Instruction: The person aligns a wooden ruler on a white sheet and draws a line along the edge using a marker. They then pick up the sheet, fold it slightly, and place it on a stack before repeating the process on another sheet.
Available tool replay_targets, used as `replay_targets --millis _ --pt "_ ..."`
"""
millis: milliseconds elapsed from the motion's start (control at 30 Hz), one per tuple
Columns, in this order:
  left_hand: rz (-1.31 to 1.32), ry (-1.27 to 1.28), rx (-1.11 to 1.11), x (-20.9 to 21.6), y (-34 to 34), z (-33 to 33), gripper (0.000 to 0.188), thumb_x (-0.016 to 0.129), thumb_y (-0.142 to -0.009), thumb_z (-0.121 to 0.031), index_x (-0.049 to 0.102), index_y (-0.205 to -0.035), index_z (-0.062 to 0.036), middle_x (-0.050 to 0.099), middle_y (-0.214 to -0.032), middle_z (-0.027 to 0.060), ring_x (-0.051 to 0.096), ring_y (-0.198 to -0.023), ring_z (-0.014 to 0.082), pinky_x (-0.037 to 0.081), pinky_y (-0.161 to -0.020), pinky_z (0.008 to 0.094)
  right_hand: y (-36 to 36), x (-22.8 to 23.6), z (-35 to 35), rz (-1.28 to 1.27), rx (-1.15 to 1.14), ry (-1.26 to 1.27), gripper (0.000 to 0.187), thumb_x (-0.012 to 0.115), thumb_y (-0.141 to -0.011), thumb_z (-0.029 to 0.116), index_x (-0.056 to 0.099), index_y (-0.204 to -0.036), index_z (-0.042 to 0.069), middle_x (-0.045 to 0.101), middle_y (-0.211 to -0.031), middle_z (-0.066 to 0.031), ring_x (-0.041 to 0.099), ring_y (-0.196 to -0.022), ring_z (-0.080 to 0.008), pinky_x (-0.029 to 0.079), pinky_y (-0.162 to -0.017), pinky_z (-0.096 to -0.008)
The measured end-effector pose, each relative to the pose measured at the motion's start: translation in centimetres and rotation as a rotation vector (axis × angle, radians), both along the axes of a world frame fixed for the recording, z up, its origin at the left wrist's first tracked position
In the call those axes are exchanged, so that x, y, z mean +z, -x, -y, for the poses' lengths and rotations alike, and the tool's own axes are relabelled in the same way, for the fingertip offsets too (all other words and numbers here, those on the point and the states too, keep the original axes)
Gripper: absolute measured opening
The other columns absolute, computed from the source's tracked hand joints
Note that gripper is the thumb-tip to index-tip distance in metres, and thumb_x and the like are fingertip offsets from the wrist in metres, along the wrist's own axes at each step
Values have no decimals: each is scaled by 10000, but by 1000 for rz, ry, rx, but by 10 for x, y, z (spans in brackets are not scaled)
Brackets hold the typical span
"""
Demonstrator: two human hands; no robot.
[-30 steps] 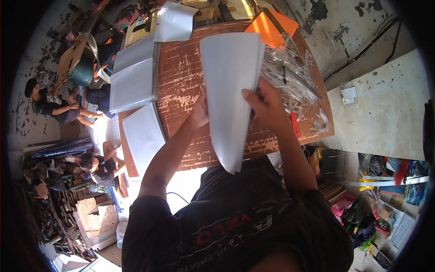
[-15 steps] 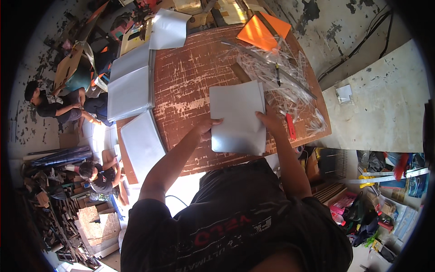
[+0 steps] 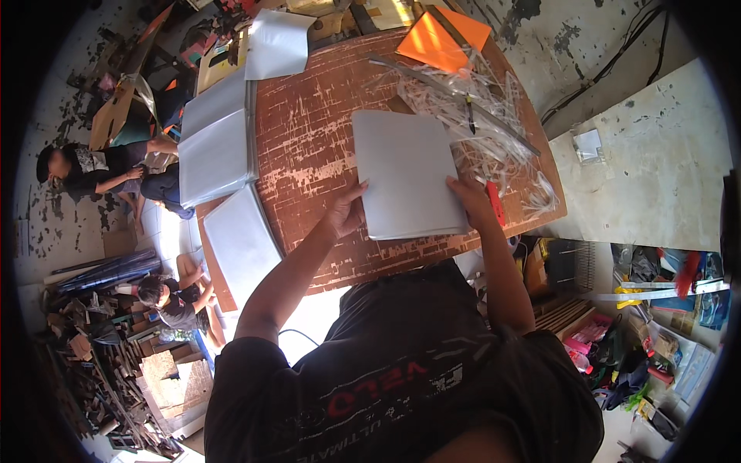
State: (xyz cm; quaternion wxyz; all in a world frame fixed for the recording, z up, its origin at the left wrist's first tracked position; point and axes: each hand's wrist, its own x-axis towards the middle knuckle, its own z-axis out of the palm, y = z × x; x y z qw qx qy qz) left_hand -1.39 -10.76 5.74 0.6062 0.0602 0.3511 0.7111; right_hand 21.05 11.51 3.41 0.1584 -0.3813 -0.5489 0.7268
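Note:
A stack of translucent grey plastic sheets (image 3: 409,174) with rounded corners is held between my two hands over the worn brown table (image 3: 309,139). My left hand (image 3: 349,210) grips its left edge, the thumb on top. On the opposite edge my right hand (image 3: 469,202) is closed the same way, thumb over the surface. The fingers beneath the stack are hidden. Just beyond my right hand lies a red-handled cutter (image 3: 495,202), partly covered by that hand. Clear plastic offcut strips (image 3: 502,116) are heaped past the stack.
Piles of clear sheets (image 3: 216,158) line the table's left edge. Orange sheets (image 3: 440,42) lie at the far right, and a dark pen-like tool (image 3: 470,116) and a long metal ruler (image 3: 463,108) rest among the strips. Two people sit on the floor at left.
Both hands have raised the stack slightly and moved it away from me. Its edges look more even now. The person at the upper left has shifted posture.

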Motion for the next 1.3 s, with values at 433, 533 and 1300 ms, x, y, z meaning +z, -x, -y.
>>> replay_targets --millis 433,533,1300 --pt "-323 362 -150 -7 -12 -25 806 673 -937 -191 227 -1591 -41 424 -1535 231 463 -1402 354 416 -1156 505 17 -2 25 -93 103 277 621 636 -831 84 455 -1412 -39 636 -1205 -189 607 -1192 -316 476 -1036 -416" --pt "-25 391 -131 -11 -2 -36 769 666 -967 -257 259 -1580 -33 430 -1539 223 451 -1410 348 395 -1171 482 32 -21 25 10 49 313 613 621 -866 65 439 -1443 -33 620 -1300 -196 587 -1246 -314 469 -1046 -422" --pt "-839 -33 375 47 -46 -47 324 764 -945 -130 666 -1220 11 715 -1122 63 666 -1005 123 556 -858 283 23 76 47 -322 -238 -327 391 757 -962 263 676 -1213 -26 716 -1122 -90 657 -1048 -161 519 -925 -313"
